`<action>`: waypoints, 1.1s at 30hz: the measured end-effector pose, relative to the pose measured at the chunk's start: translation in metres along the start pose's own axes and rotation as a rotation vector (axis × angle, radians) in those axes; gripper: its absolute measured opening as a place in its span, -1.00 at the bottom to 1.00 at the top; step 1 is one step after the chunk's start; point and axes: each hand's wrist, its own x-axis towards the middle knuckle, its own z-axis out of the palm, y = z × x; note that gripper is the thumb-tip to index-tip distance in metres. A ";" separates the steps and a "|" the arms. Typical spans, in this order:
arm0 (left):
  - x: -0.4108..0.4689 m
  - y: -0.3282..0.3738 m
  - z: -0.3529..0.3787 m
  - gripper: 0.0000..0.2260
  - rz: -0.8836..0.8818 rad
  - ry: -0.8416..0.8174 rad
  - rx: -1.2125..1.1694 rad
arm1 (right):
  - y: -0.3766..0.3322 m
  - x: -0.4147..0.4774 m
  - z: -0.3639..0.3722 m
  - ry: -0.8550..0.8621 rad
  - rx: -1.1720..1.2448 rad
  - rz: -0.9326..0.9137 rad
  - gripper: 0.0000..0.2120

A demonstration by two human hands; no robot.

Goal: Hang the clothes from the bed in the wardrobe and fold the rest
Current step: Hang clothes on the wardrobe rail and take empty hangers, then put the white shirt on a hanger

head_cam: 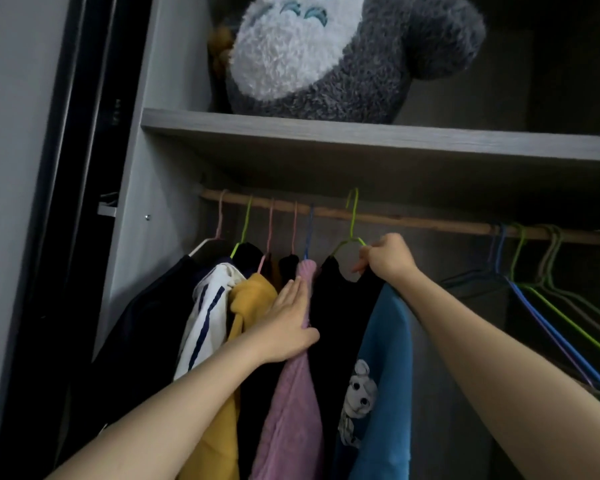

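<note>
Head: right hand (386,259) grips hanger (352,221); left hand (286,329) flat on pink garment (291,417); hems cropped.

no words, labels, brands or numbers can be read anywhere here. the only printed mark is a pale cartoon figure on the front of the black shirt (340,317), and no letters can be made out on it.
</note>
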 end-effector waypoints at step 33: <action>0.005 0.084 0.042 -0.52 0.176 0.355 0.326 | 0.131 -0.085 -0.153 0.058 -1.323 0.078 -0.72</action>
